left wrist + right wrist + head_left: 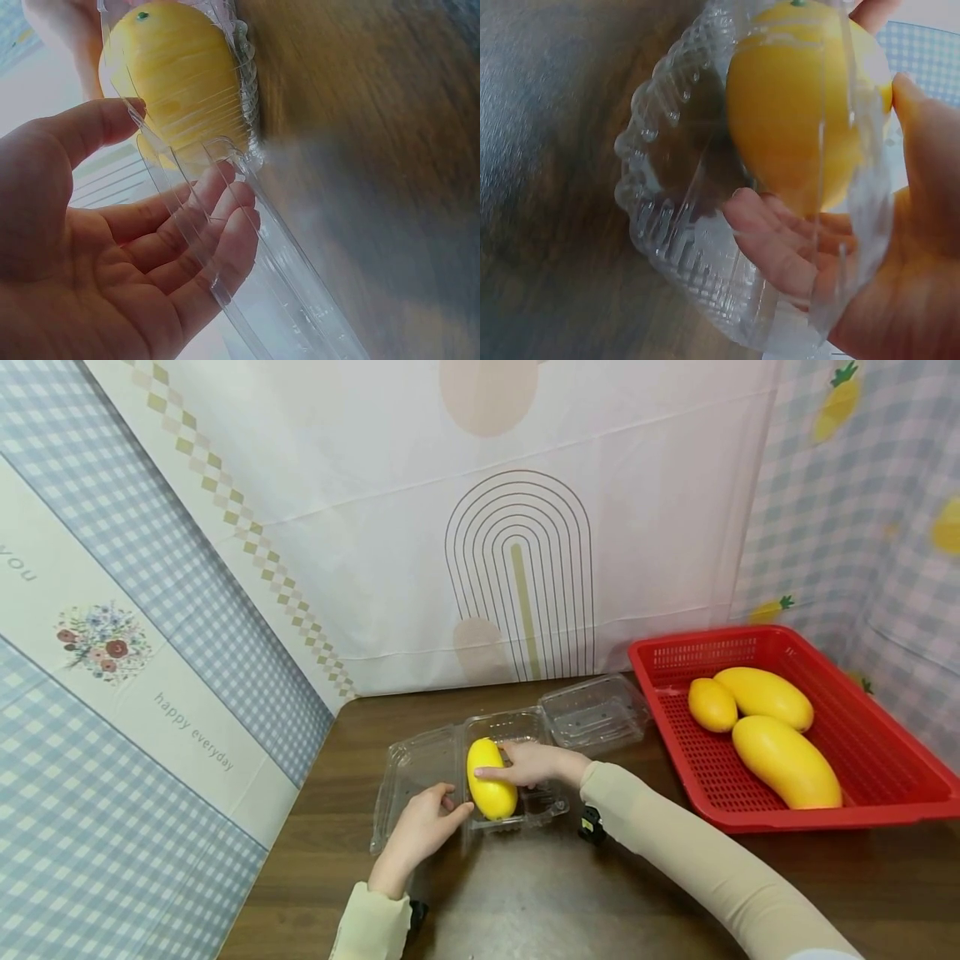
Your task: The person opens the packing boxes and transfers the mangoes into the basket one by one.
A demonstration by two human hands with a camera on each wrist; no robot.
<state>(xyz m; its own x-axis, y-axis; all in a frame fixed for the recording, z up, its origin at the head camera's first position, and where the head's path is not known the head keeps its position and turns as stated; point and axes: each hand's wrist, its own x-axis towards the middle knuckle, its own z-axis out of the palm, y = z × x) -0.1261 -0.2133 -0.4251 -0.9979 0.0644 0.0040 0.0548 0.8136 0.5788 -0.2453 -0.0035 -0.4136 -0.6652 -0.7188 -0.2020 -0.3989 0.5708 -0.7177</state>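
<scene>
A dark wooden table (525,893) fills the lower middle of the head view, and on its right side sits a red basket (885,760) with three yellow fruits (783,760) lying in it. Left of the basket, near the centre of the frame, lies a clear plastic clamshell box (525,727), opened flat, with its lid (412,777) spread to the left; a second clear box (596,710) stands just behind it to the right, close to the basket's corner. In the tray of the open box lies a yellow mango (491,779), its long axis running from the far edge of the tray toward the near edge, tilted slightly so the near end sits a little to the right. The right hand (528,762) comes in from the right with fingers stretched nearly straight, its fingertips resting on the mango's upper part; the right wrist view shows the fingers (780,240) only loosely bent beside the fruit, not wrapped round it. The left hand (423,822) lies lower left of the mango, fingers loosely open; in the left wrist view its thumb (97,124) and fingers lie along the clear rim of the box next to the fruit, with the stem end (142,15) pointing to the top of that frame.
</scene>
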